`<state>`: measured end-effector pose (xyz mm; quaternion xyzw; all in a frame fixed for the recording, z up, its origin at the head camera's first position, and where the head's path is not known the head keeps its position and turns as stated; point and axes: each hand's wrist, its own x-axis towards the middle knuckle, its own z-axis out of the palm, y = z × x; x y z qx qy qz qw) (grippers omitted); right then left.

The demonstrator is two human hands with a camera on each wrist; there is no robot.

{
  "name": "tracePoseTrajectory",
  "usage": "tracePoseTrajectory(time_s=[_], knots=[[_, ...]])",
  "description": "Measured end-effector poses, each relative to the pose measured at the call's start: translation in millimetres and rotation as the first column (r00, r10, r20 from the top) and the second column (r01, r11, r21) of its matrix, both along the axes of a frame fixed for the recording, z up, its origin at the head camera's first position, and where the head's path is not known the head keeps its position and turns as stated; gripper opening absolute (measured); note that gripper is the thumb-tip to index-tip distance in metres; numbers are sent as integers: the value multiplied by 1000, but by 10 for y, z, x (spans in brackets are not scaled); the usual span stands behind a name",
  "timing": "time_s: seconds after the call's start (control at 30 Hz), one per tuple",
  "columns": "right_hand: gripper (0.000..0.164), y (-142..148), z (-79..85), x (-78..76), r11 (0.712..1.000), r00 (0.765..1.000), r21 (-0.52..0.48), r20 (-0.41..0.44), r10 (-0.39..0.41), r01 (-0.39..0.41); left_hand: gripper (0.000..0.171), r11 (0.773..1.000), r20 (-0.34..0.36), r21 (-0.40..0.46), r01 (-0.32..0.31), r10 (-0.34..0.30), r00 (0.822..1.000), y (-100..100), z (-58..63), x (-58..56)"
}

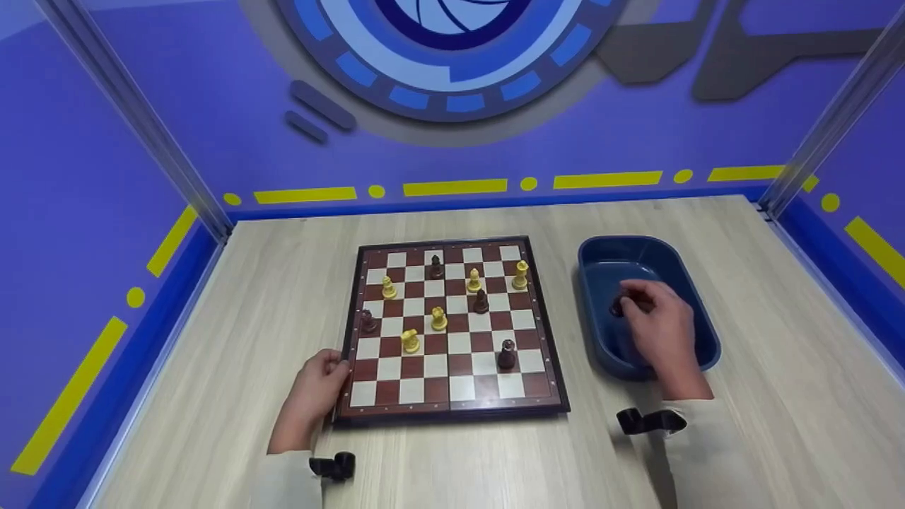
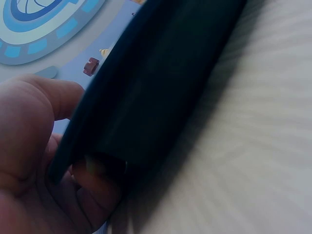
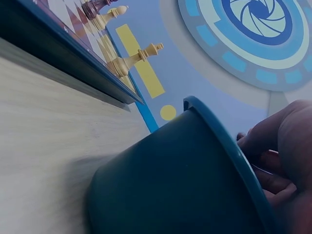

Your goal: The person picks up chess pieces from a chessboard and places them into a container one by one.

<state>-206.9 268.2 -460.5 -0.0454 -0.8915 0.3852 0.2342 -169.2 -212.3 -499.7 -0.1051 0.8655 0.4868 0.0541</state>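
My left hand (image 1: pixel 316 385) grips the near left edge of the chessboard (image 1: pixel 413 390). In the left wrist view the thumb lies over the rim (image 2: pixel 90 105) and fingers curl beneath it. Over the dark blue tub (image 1: pixel 592 339), my right hand (image 1: pixel 663 332) pinches a small dark chess piece (image 1: pixel 617 305) between thumb and fingers. Its exact kind is hidden by the fingers. In the right wrist view the tub's wall (image 3: pixel 170 180) covers part of this hand.
Several chess pieces stand spread over the board, among them a yellow king (image 1: pixel 521 275), a yellow knight (image 1: pixel 410 341) and a tall dark piece (image 1: pixel 507 355). The tub stands right of the board on the wooden table (image 1: pixel 233 339). Blue panels (image 1: pixel 495 152) enclose the back and sides.
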Motion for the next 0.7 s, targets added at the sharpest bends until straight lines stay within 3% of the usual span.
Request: tracePoseTrajectory(time_s=[0.43,0.7], knots=[[19,-10,24,9,1000,1000,9,-9,-14,14,23,1000,-23,-12,7,-8,1000,-12,-20,-11],[19,-87,26,19,999,998,20,-37,42,-41,21,1000,-24,-11,11,-11,1000,-10,-27,-12]])
